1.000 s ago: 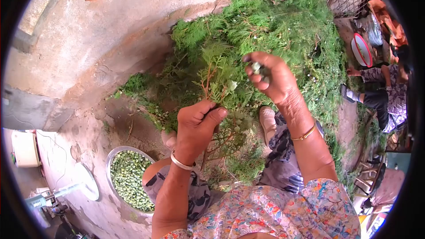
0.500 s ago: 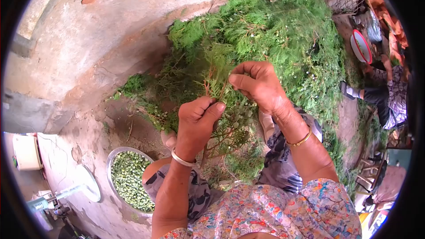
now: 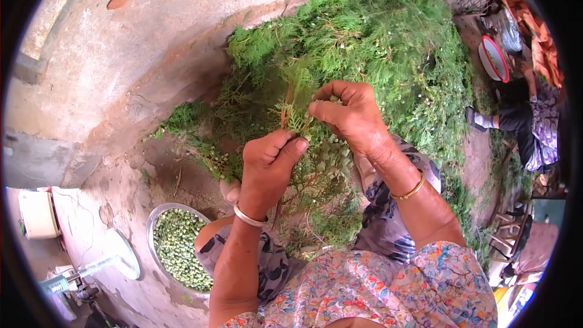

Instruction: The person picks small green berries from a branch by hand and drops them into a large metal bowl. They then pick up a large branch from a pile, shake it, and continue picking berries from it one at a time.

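Observation:
My left hand (image 3: 267, 161), with a pale bangle at the wrist, is closed around the stem of a leafy evergreen sprig (image 3: 296, 100) whose feathery tip points away from me. Just right of the sprig is my right hand (image 3: 349, 115), thumb and forefinger pinched together at its side; what is between those fingertips is too small to make out. Beyond both hands lies a big heap of cut evergreen branches (image 3: 388, 42) dotted with small pale green cones. A metal basin (image 3: 159, 260) full of picked green cones stands by my left knee.
A plastered wall (image 3: 139, 30) runs along the left, with a standing fan (image 3: 124, 255) near it. At the right another person (image 3: 534, 121) sits beside a red-rimmed white basin (image 3: 493, 59). Stools (image 3: 503, 240) stand at the lower right.
My right hand has shifted very slightly left, still pinched beside the sprig. The left hand keeps its hold on the stem. The whole view has tilted a little.

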The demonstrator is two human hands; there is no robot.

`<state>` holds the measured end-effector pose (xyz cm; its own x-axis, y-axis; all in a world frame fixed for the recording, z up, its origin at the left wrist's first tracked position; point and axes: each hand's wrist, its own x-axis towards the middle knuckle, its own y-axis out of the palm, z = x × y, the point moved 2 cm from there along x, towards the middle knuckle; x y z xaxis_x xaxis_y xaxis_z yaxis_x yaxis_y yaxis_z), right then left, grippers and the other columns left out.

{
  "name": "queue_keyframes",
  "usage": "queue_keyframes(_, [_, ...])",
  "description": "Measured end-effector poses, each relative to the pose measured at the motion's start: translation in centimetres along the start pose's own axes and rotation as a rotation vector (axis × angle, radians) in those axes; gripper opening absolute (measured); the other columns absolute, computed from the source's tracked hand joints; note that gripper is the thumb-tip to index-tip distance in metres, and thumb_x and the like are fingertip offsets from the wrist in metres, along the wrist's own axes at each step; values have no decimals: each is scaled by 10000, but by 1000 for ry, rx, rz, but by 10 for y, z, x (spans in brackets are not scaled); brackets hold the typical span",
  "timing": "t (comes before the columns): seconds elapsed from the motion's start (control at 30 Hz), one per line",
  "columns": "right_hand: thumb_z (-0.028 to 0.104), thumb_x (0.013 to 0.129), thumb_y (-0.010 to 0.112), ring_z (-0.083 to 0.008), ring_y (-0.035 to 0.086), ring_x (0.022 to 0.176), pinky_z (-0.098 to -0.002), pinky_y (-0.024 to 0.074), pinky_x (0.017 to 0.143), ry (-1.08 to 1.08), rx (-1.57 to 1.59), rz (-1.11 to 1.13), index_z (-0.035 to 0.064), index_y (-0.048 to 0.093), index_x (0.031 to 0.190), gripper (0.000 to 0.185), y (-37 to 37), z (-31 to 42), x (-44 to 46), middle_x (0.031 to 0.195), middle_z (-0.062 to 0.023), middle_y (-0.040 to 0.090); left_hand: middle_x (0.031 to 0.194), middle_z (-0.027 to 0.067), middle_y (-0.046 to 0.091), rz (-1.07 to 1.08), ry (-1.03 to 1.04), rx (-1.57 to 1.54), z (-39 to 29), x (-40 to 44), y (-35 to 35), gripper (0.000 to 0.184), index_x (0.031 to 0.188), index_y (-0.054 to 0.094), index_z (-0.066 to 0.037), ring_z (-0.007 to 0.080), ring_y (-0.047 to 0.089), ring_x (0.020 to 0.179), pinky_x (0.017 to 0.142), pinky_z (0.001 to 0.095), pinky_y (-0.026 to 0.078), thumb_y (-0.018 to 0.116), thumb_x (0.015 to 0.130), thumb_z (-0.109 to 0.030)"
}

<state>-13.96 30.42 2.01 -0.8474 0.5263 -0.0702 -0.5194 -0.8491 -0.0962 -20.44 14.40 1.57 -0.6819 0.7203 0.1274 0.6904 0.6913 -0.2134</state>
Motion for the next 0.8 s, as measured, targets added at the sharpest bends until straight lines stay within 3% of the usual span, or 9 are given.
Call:
queue_keyframes(0.1, [121, 796, 613, -68, 437, 457, -233, 318, 377, 141, 243, -261, 4, 600, 687, 161, -9, 5, 4, 552, -9, 520, 574, 24, 445, -5, -21, 13, -5, 0, -3, 121, 787, 586, 42, 75, 394, 546, 497, 253, 349, 662, 822, -46])
queue_keyframes(0.2, [104, 843, 571, -67, 429, 454, -199, 281, 364, 151, 600, -248, 25, 596, 691, 174, -32, 9, 20, 579, -18, 520, 574, 10, 442, 33, -60, -21, -5, -5, -7, 121, 780, 588, 40, 66, 389, 544, 491, 248, 340, 661, 825, -46])
queue_keyframes(0.3, [169, 857, 640, -54, 429, 454, -184, 285, 369, 319, 478, -80, 18, 624, 739, 192, -19, 9, 12, 612, -27, 544, 573, -5, 439, 9, -129, -101, -2, -4, -9, 129, 765, 589, 37, 54, 384, 538, 480, 244, 326, 659, 831, -48])
queue_keyframes(0.4, [262, 824, 717, -46, 443, 466, -175, 295, 377, 308, 375, 29, 3, 642, 781, 273, -9, 11, 3, 627, -26, 558, 569, -34, 475, 9, -91, -126, -1, -3, -7, 189, 701, 580, 10, 40, 400, 489, 440, 218, 304, 633, 852, -91])
queue_keyframes(0.47, [298, 787, 757, -42, 452, 479, -187, 303, 384, 241, 384, 54, -20, 659, 816, 334, -9, 5, 3, 622, -26, 573, 568, -35, 473, 7, -112, -81, -1, -2, -7, 183, 712, 589, 13, 37, 396, 493, 442, 214, 303, 631, 855, -94])
queue_keyframes(0.6, [210, 750, 779, -59, 495, 542, -248, 382, 466, 133, 43, 83, -20, 689, 823, 258, -3, 6, 2, 603, -34, 605, 565, -37, 473, 5, -176, -138, -3, 0, -2, 173, 720, 596, 14, 36, 394, 493, 444, 214, 302, 628, 855, -89])
queue_keyframes(0.67, [165, 730, 772, -76, 518, 575, -276, 418, 520, -188, -109, 6, -27, 679, 809, 227, -2, 1, 4, 623, -50, 625, 560, -40, 468, -26, -165, -127, -2, 1, 0, 164, 721, 598, 12, 34, 388, 493, 444, 215, 298, 627, 852, -82])
queue_keyframes(0.73, [133, 742, 743, -92, 527, 582, -295, 433, 551, -184, -181, -37, -43, 658, 813, 208, 0, 2, 0, 617, -72, 625, 560, -42, 467, -23, -148, -130, -1, 1, 3, 159, 722, 600, 10, 33, 385, 493, 444, 216, 295, 626, 851, -79])
queue_keyframes(0.8, [112, 774, 704, -122, 542, 562, -314, 445, 556, -534, -474, -165, -27, 649, 813, 154, 2, -1, -2, 601, -77, 602, 561, -44, 466, -20, -134, -133, 0, 0, 4, 155, 722, 602, 8, 32, 383, 494, 444, 216, 291, 625, 851, -76])
